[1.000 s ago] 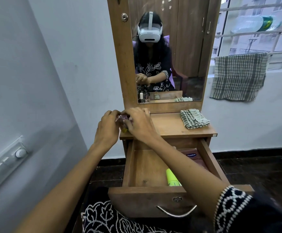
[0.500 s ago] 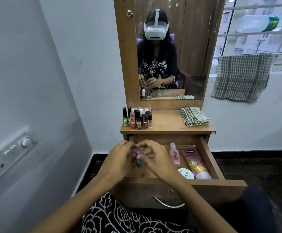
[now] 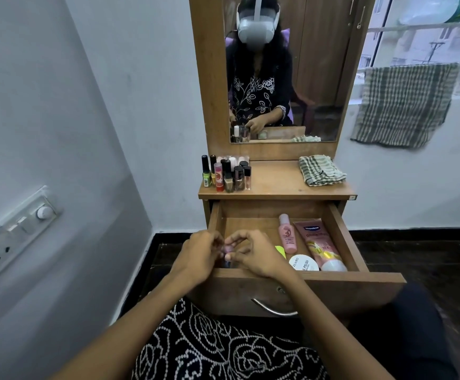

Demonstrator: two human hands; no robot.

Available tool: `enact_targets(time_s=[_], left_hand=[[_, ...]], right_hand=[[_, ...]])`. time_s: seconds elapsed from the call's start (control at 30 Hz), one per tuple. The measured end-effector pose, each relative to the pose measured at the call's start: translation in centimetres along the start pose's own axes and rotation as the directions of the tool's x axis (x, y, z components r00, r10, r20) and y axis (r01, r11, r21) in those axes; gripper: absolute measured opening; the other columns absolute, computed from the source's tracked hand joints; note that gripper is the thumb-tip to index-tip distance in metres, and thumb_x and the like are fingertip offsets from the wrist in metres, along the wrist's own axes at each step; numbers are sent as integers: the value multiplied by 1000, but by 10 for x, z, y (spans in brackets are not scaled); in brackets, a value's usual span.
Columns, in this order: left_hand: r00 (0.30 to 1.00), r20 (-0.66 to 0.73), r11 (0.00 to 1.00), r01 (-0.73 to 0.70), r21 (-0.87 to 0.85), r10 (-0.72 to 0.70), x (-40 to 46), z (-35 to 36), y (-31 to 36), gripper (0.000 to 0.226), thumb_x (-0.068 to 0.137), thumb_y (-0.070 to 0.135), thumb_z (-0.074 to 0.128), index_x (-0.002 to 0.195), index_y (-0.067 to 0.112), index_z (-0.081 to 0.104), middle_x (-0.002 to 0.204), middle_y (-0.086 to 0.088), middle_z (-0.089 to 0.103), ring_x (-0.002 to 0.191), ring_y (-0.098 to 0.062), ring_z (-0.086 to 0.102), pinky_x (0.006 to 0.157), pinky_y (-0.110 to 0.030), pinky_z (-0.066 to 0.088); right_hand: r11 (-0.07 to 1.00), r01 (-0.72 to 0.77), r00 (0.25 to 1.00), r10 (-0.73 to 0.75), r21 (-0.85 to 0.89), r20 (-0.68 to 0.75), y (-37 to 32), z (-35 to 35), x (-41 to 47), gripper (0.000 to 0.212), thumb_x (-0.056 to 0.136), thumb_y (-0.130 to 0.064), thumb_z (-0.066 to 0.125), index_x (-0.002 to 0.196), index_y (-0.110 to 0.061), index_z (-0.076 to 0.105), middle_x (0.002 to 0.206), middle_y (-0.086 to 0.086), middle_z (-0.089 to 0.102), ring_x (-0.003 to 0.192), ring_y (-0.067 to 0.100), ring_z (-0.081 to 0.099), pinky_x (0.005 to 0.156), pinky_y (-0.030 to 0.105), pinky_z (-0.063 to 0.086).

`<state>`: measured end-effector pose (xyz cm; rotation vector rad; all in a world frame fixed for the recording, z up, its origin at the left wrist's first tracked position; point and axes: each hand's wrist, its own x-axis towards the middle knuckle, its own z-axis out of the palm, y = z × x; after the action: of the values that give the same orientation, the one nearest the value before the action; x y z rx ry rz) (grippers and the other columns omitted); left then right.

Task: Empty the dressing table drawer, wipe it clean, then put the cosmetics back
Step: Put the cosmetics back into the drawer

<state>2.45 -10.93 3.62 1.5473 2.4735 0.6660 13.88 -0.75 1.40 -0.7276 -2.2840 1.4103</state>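
Both hands meet over the near-left corner of the open drawer (image 3: pixel 344 234), left hand (image 3: pixel 198 256) and right hand (image 3: pixel 256 255) with fingers pinched together on a small bottle (image 3: pixel 227 249), upright between them, cluster of bottles (image 3: pixel 224 174) far-left on the bench (image 3: pixel 278 185).

**A:** Drawer (image 3: pixel 341 237)?

**B:** Wooden, pulled fully out, curved metal handle on its front. Along its right side: pink tube (image 3: pixel 318 244), white cap towards the front edge. Left of it: small pink bottle (image 3: pixel 287 235), lying flat, cap towards the back. At the front edge: round white jar (image 3: pixel 303 263); a neon-yellow item (image 3: pixel 280 250), mostly hidden.

**A:** Tabletop (image 3: pixel 275 183)?

**B:** Nail polish bottles (image 3: pixel 225 174), upright, clustered at the back left corner. Folded checked cloth (image 3: pixel 321 170), back right corner.
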Motion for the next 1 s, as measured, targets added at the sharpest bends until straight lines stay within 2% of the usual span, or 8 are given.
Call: enact_targets(time_s=[0.13,0.23,0.47,0.6,0.73,0.8,0.9,1.0], left_hand=[[999,43,999,31,-26,-29,2,0,-2,15,84,12,66,99,16,67,99,-3,68,91,-19,63,82,-35,53],[998,46,999,39,-18,-38,2,1,-2,16,83,12,67,98,16,67,100,-3,68,92,-19,62,80,-32,51],[995,73,998,66,-1,-65,0,3,-4,19,82,16,68,101,15,67,102,-6,68,97,-24,63,85,-37,52],[995,85,998,59,-3,-59,1,3,-4,17,83,18,69,99,15,70,101,-5,69,94,-22,64,84,-35,53],[992,99,997,78,-10,-76,3,2,-3,17,82,20,71,99,16,71,101,-7,70,93,-23,64,84,-34,53],[992,101,996,84,-17,-81,4,3,-4,17,82,20,71,98,16,71,100,-7,70,93,-23,64,83,-35,53],[991,98,995,94,-36,-90,5,4,-5,13,82,17,70,95,15,72,98,-6,71,90,-22,65,82,-34,54],[989,114,993,105,-61,-97,7,4,-5,10,79,16,73,89,17,74,94,-4,72,87,-20,66,82,-35,55]], right_hand=[[999,-22,1000,22,-40,6,1,1,1,25,77,-6,75,99,-12,66,81,-10,63,71,9,64,65,13,52],[998,-37,999,37,-57,0,1,2,1,25,76,-6,75,99,-12,67,83,-9,63,66,6,62,58,7,47],[995,-64,996,68,-81,50,-1,3,2,27,73,-3,76,97,-9,67,87,-1,65,65,2,60,64,7,48],[993,-77,994,83,-94,67,0,2,4,26,72,-3,77,96,-8,68,86,0,66,66,1,59,66,7,48],[992,-84,993,92,-98,78,-1,3,5,24,72,-2,77,93,-8,68,82,1,65,76,8,61,75,17,52],[990,-97,991,106,-103,83,-1,3,6,22,72,-2,76,90,-11,67,77,-4,65,72,5,61,72,12,51],[987,-125,987,134,-98,85,0,3,7,22,71,-2,77,87,-13,67,69,-11,63,63,-6,57,58,0,43],[984,-146,985,154,-98,78,1,4,8,21,72,-1,76,88,-11,68,68,-11,63,62,-6,57,56,0,42]])
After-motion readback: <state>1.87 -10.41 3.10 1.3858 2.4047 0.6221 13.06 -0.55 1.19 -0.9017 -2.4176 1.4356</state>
